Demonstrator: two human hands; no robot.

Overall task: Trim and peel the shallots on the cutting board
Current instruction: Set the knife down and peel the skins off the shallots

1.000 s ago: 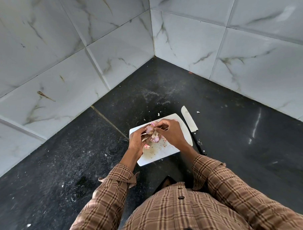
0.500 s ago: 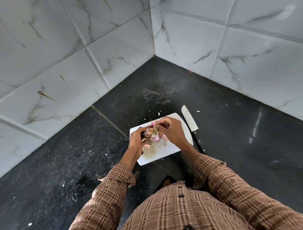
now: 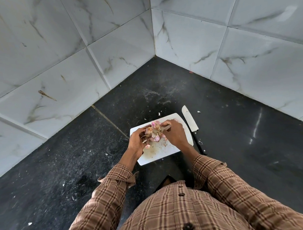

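The shallot (image 3: 149, 131) you are working on sits over the middle of the cutting board (image 3: 168, 150), gripped in the curled fingers of your left hand (image 3: 137, 141) with its papery brown skin facing up. Your right hand (image 3: 174, 133) reaches in from the other side, fingertips pinching at a pale strip of skin beside the shallot — whether that strip is attached to it is hard to make out. Between and under your hands lies a small heap of pink peeled shallots and loose skins (image 3: 156, 137), partly hidden by your fingers, so you cannot count them. One pink scrap (image 3: 147, 146) lies just beside your left palm, near the board's left edge. The board's near half is bare but smeared with brownish residue. A knife (image 3: 191, 122) lies on the dark counter (image 3: 235, 137) just beside the board's right edge, blade toward the far wall — its black handle runs partly behind your right wrist. Pale flecks of skin dot the counter around the board. The counter ends at white marbled wall tiles (image 3: 75, 66) meeting in a corner. Your plaid sleeves (image 3: 219, 178) fill the bottom of the view.
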